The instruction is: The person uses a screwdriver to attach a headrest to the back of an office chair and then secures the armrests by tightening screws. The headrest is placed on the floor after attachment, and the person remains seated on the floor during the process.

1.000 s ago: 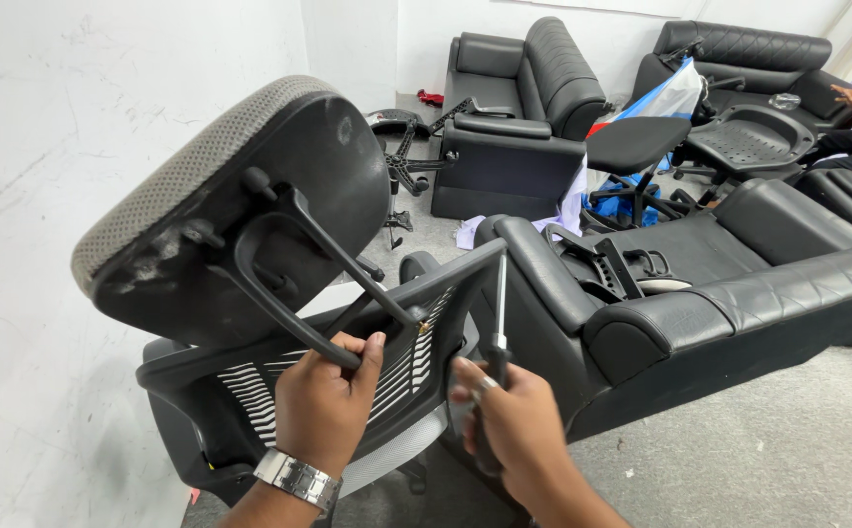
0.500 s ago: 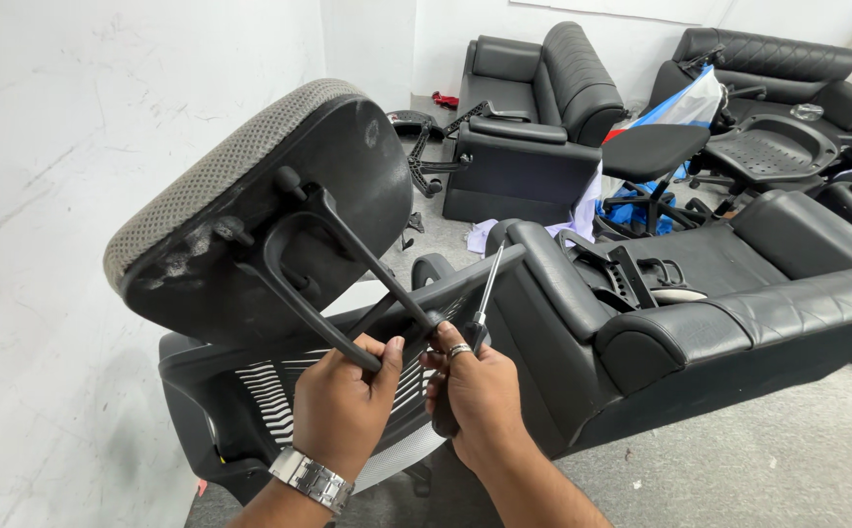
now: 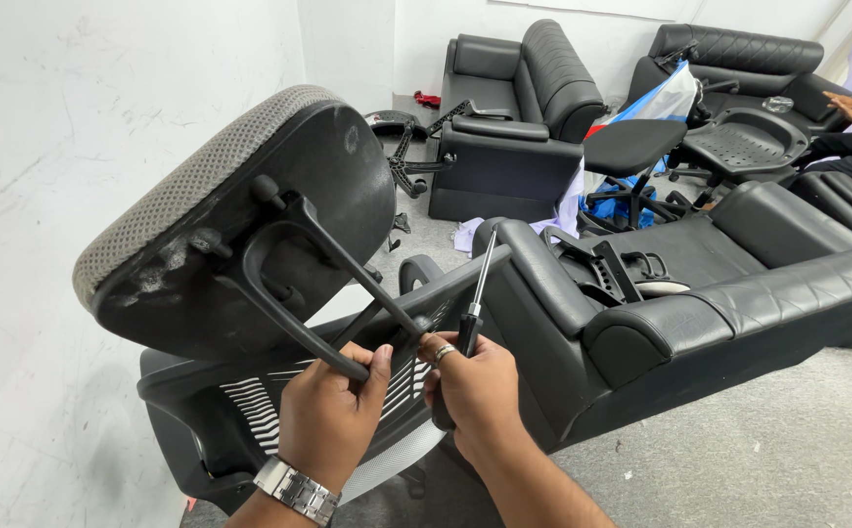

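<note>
Here, a padded headrest [image 3: 221,210] with a grey mesh front and a scuffed black plastic back is held tilted above the top edge of a black office chair backrest [image 3: 279,391]. Its black forked bracket [image 3: 318,284] runs down toward that top edge, and the lower bar of the bracket is grasped by the left hand [image 3: 333,416], fingers curled round it; a metal wristwatch [image 3: 296,489] is worn on that wrist. Just beside it, the black handle of a screwdriver [image 3: 472,303] is gripped by the right hand [image 3: 475,391], the shaft pointing up and away, while its fingertips touch the spot where bracket and backrest meet. To the right, a black leather sofa [image 3: 700,293] is seen lying close by. Farther back, a black armchair [image 3: 519,117] and loose chair parts [image 3: 402,156] are seen on the grey floor [image 3: 788,450].
</note>
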